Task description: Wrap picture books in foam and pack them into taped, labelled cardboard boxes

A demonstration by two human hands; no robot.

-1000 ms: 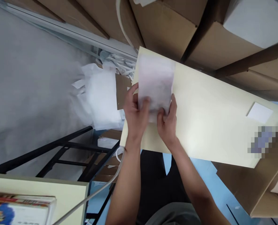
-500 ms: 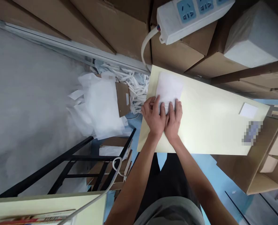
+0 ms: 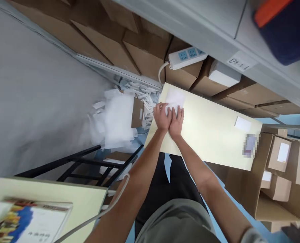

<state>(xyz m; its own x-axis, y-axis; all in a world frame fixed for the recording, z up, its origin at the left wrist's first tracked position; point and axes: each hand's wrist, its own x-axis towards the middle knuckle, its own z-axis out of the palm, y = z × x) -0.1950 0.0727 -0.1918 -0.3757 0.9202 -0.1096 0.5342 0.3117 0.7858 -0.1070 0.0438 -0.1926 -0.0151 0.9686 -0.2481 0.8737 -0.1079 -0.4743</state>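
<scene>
Both hands, left hand (image 3: 162, 117) and right hand (image 3: 176, 123), contact the lower end of the white packet (image 3: 175, 96), just above frame centre; fingers slightly bent, grip indeterminable to me. Its visible long axis points up-frame. Edges of the table (image 3: 210, 135) lie near, left and above; room extends right.

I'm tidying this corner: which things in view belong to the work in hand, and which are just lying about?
In the work:
flat white sheet-like packet, touched by the left hand and right hand
pale-yellow rectangular tabletop beneath

Seemingly lying about:
small white rectangular card
long white plastic power strip
large open brown cardboard box
</scene>
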